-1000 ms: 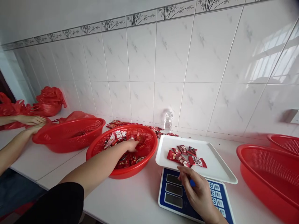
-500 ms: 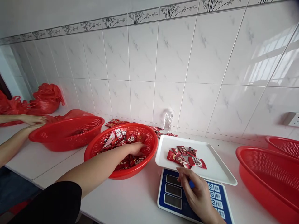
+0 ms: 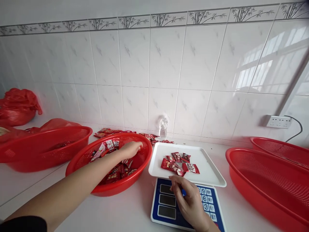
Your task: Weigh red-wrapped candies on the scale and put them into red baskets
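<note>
My left hand (image 3: 131, 149) reaches into a red basket (image 3: 96, 190) of red-wrapped candies (image 3: 113, 174); its fingers are curled, and I cannot make out what they hold. My right hand (image 3: 188, 201) rests on the blue scale (image 3: 164, 211), fingers curled over its keypad near a blue button. A white tray (image 3: 207, 175) sits on the scale with several red candy packets (image 3: 177, 162) on it.
A second red basket (image 3: 36, 158) stands at the left, with red plastic bags (image 3: 16, 108) behind it. Two large red baskets (image 3: 260, 190) sit at the right. A small water bottle (image 3: 163, 128) and loose candies stand by the tiled wall. A wall socket (image 3: 277, 121) is at the right.
The view has swung to the right, so the other person's arms at the left are out of sight. My left hand has risen a little inside the basket. My right hand stays on the scale.
</note>
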